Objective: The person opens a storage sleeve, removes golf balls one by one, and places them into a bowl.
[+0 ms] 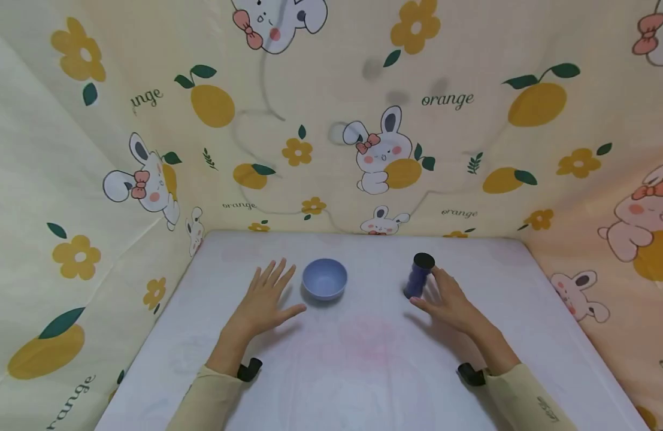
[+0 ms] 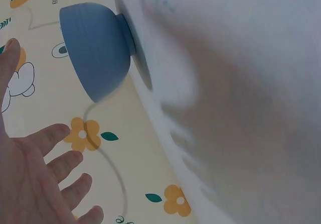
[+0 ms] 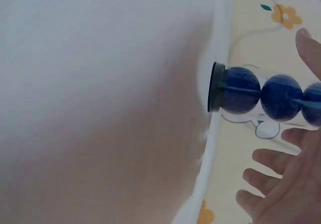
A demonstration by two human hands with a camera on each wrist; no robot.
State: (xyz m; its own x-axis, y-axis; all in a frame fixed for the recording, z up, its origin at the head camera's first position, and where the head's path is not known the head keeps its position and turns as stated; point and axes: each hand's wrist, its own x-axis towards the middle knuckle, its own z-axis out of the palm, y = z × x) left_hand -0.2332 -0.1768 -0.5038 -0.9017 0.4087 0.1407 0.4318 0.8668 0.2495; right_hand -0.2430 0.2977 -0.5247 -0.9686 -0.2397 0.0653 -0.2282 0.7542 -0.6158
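A light blue bowl point(image 1: 324, 279) stands upright on the table, left of centre. My left hand point(image 1: 261, 305) hovers just left of it, fingers spread and apart from the bowl. In the left wrist view, the hand point(image 2: 35, 179) holds nothing near the bowl point(image 2: 95, 48). On the right stands a clear tube point(image 1: 417, 278) with black ends, filled with dark blue balls. My right hand point(image 1: 452, 304) is around its right side. The right wrist view has the fingers of the hand point(image 3: 291, 184) extended, with a gap to the tube point(image 3: 281, 97).
The white table point(image 1: 331, 371) has patterned cloth walls point(image 1: 320, 173) behind it and at both sides. Small black wrist mounts point(image 1: 250, 370) sit by the sleeves. Between the bowl and the tube lies bare tabletop.
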